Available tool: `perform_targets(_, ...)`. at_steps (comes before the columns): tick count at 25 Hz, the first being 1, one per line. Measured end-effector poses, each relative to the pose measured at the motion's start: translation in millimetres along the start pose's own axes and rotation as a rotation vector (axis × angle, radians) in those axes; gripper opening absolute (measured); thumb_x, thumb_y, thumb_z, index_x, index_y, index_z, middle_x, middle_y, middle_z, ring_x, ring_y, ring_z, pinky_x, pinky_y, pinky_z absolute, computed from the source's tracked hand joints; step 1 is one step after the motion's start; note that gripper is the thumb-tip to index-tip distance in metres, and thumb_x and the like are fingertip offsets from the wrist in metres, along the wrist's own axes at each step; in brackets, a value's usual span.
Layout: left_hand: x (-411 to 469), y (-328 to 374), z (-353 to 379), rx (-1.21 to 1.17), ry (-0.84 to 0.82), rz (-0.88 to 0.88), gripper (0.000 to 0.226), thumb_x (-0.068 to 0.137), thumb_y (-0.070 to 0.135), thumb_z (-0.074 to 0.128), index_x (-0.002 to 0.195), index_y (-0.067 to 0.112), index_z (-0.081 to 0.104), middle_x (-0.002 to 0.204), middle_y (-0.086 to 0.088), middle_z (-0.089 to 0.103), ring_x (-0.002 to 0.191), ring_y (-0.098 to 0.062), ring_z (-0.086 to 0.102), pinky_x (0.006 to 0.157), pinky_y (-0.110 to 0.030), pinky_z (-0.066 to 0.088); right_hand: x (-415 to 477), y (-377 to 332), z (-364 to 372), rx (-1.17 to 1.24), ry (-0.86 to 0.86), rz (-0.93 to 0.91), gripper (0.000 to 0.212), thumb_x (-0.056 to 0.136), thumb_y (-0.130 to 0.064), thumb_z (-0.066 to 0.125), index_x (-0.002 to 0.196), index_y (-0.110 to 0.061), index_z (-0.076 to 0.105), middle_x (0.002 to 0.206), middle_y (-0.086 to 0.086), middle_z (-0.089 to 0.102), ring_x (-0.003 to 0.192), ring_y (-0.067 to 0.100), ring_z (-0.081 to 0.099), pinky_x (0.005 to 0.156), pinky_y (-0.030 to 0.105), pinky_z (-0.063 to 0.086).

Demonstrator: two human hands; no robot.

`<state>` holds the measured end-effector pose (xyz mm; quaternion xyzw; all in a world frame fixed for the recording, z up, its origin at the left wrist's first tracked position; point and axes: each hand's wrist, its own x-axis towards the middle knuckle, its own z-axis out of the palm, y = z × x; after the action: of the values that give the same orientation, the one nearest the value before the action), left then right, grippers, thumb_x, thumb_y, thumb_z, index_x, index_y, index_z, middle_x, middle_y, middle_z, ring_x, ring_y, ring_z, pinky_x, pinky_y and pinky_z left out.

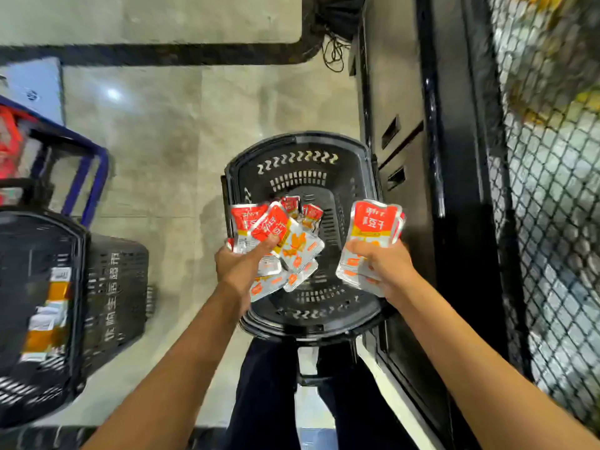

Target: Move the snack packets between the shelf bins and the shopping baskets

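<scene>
A black shopping basket (300,164) stands on the floor in front of my legs. Above it, my left hand (242,266) grips a fanned bunch of red, silver and orange snack packets (276,235). To the right, my right hand (386,266) holds a smaller stack of the same packets (375,222), its thumb across their front. A couple of packets (311,213) show inside the basket beyond the left bunch.
A second black basket (113,287) with packets inside sits at the left. Behind it is a blue-framed cart (87,170) with red items. A black wire-mesh shelf (552,196) runs along the right, holding blurred yellow goods at the top. Cables lie on the floor at the back.
</scene>
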<state>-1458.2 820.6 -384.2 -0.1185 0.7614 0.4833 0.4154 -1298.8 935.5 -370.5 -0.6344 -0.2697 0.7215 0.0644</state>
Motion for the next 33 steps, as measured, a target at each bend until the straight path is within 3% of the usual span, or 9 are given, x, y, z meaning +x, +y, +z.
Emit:
perform_targets(3, -61, 37, -23, -0.056, -0.037, 0.068, 0.022, 0.073, 0.013, 0.079, 0.085, 0.018, 0.062, 0.084, 0.000, 0.070, 0.072, -0.015, 0.067, 0.068, -0.031, 0.057, -72, -28, -5, -0.026, 0.152, -0.164, 0.020, 0.078, 0.002, 0.069, 0.076, -0.014, 0.058, 0.071, 0.001, 0.062, 0.054, 0.011, 0.060, 0.050, 0.025, 0.051)
perform_targets(8, -135, 68, -58, -0.084, -0.091, 0.162, 0.036, 0.072, 0.011, 0.079, 0.103, 0.011, 0.061, 0.087, 0.000, 0.069, 0.060, -0.003, 0.066, 0.050, -0.016, 0.051, -170, -23, -16, -0.036, 0.133, -0.234, 0.020, 0.075, 0.002, 0.072, 0.079, -0.014, 0.060, 0.079, 0.005, 0.066, 0.071, 0.021, 0.064, 0.071, 0.036, 0.054)
perform_targets(13, -158, 86, -88, -0.021, -0.350, 0.179, 0.020, 0.073, 0.009, 0.076, 0.088, 0.016, 0.064, 0.084, -0.003, 0.073, 0.065, -0.011, 0.069, 0.064, -0.028, 0.056, -234, 9, -7, 0.119, 0.253, -0.305, 0.020, 0.075, 0.004, 0.070, 0.079, -0.013, 0.061, 0.078, 0.007, 0.066, 0.063, 0.019, 0.064, 0.066, 0.035, 0.054)
perform_targets(15, -162, 94, -100, 0.055, -0.490, 0.175, 0.015, 0.076, 0.010, 0.074, 0.086, 0.016, 0.064, 0.074, 0.002, 0.073, 0.061, -0.012, 0.069, 0.056, -0.027, 0.055, -260, 30, 7, 0.203, 0.367, -0.319, 0.021, 0.076, 0.005, 0.069, 0.078, -0.014, 0.059, 0.078, 0.007, 0.065, 0.061, 0.018, 0.063, 0.063, 0.031, 0.055)
perform_targets(18, -174, 105, -112, 0.223, -0.658, 0.196, 0.011, 0.080, 0.011, 0.071, 0.083, 0.015, 0.061, 0.063, 0.004, 0.070, 0.047, -0.008, 0.063, 0.037, -0.016, 0.043, -298, 71, 27, 0.399, 0.468, -0.317, 0.019, 0.078, 0.005, 0.067, 0.077, -0.013, 0.058, 0.070, 0.004, 0.063, 0.045, 0.009, 0.062, 0.042, 0.020, 0.050)
perform_targets(21, -189, 103, -110, 0.374, -0.773, 0.183, 0.023, 0.078, 0.016, 0.074, 0.098, 0.010, 0.063, 0.077, -0.007, 0.069, 0.043, -0.010, 0.062, 0.034, -0.015, 0.039, -331, 118, 33, 0.552, 0.568, -0.295, 0.014, 0.081, 0.001, 0.065, 0.080, -0.011, 0.057, 0.057, 0.002, 0.059, 0.034, 0.004, 0.052, 0.032, 0.015, 0.038)
perform_targets(26, -243, 61, -94, 0.586, -1.091, 0.075, 0.026, 0.079, 0.011, 0.072, 0.103, 0.005, 0.063, 0.072, -0.005, 0.073, 0.055, -0.016, 0.069, 0.043, -0.033, 0.055, -380, 217, 35, 0.868, 0.807, -0.308, 0.021, 0.077, 0.001, 0.068, 0.094, -0.008, 0.061, 0.068, 0.006, 0.066, 0.048, 0.015, 0.064, 0.055, 0.030, 0.053)
perform_targets(29, -279, 25, -90, 0.673, -1.251, 0.067, 0.019, 0.079, 0.004, 0.070, 0.094, 0.009, 0.061, 0.070, -0.002, 0.073, 0.057, -0.014, 0.069, 0.044, -0.029, 0.053, -406, 269, 42, 1.040, 0.907, -0.323, 0.022, 0.077, 0.005, 0.066, 0.095, -0.007, 0.061, 0.081, 0.013, 0.065, 0.057, 0.020, 0.065, 0.057, 0.032, 0.052)
perform_targets(33, -341, -43, -101, 0.883, -1.468, 0.121, 0.037, 0.061, 0.016, 0.079, 0.093, 0.010, 0.064, 0.078, -0.004, 0.074, 0.066, -0.017, 0.070, 0.055, -0.031, 0.056, -453, 355, 62, 1.260, 1.064, -0.328, 0.022, 0.077, 0.002, 0.068, 0.087, -0.014, 0.058, 0.078, 0.009, 0.067, 0.066, 0.023, 0.066, 0.054, 0.029, 0.051)
